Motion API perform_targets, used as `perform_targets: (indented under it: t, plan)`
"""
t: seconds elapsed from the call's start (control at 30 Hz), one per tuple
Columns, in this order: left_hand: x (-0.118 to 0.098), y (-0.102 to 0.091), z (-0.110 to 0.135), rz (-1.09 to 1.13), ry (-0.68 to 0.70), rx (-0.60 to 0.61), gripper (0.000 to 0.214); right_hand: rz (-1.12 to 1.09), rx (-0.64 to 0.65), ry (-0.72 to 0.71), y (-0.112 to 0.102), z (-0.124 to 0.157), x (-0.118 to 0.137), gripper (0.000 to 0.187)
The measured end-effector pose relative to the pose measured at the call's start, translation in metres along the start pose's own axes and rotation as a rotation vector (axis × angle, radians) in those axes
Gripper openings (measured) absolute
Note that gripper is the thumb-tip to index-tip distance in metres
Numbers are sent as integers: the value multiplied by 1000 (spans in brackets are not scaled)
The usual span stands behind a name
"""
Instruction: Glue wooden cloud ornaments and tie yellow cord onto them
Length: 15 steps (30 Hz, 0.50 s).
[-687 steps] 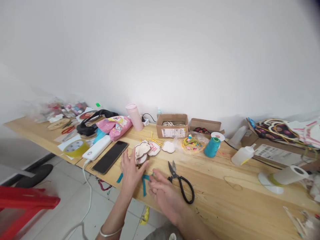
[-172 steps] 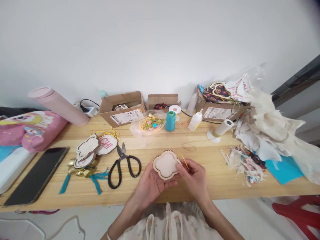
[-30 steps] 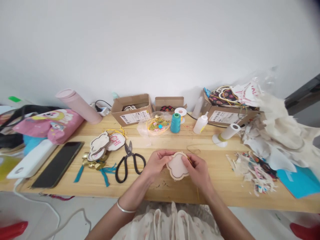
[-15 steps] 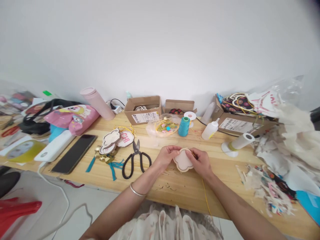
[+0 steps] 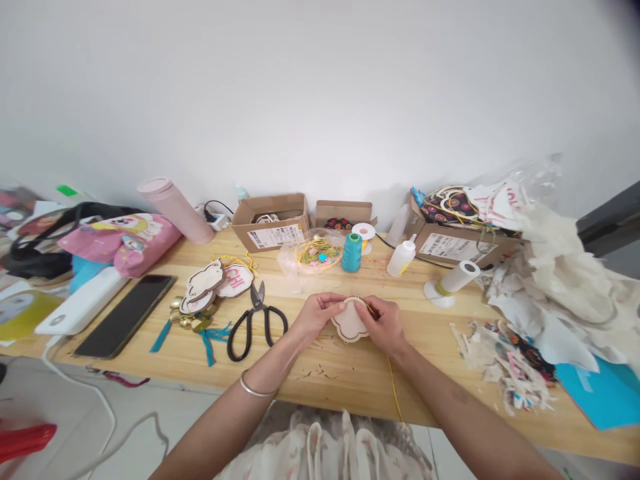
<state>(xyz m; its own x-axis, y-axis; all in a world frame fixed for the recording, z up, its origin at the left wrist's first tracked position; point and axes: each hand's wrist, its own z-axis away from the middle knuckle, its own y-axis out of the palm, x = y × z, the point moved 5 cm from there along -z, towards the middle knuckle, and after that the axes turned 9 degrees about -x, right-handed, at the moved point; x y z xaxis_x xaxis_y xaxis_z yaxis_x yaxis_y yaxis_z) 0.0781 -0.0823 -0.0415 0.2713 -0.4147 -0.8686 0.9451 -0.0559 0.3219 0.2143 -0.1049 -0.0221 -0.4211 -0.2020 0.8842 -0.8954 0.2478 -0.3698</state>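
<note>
A small cloud-shaped plaque (image 5: 349,323), pale with a wooden rim, is held above the table between both hands. My left hand (image 5: 320,317) pinches its left edge, thumb on the face. My right hand (image 5: 383,325) grips the upper right edge, its fingers partly hidden behind. A yellow cord (image 5: 394,387) hangs from below my right hand toward the table's front edge. Left of my hands lie black-handled scissors (image 5: 257,320), their blades pointing away. Beyond them rest finished-looking cloud plaques (image 5: 204,280) with gold bells (image 5: 193,321) and teal tassels (image 5: 209,341).
A teal thread spool (image 5: 352,253), a white squeeze bottle (image 5: 401,258) and cardboard boxes (image 5: 273,223) stand toward the wall. Fabric scraps (image 5: 517,367) lie at right. At left are a phone (image 5: 127,317), a white power bank (image 5: 83,301) and a pink tumbler (image 5: 177,210).
The camera view has turned slightly to the right, so everything appears shifted left. Both hands keep the same hold on the cloud plaque.
</note>
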Motion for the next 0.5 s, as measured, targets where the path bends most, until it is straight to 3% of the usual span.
perform_targets:
  t: [0.3,0.5]
  plan:
    - [-5,-1,2,14,22,6,28,-102,5,135,0,-2,-3,32]
    - [-2,-1,-1,-4,14,10,24,-65,10,105,1,-2,-5,32]
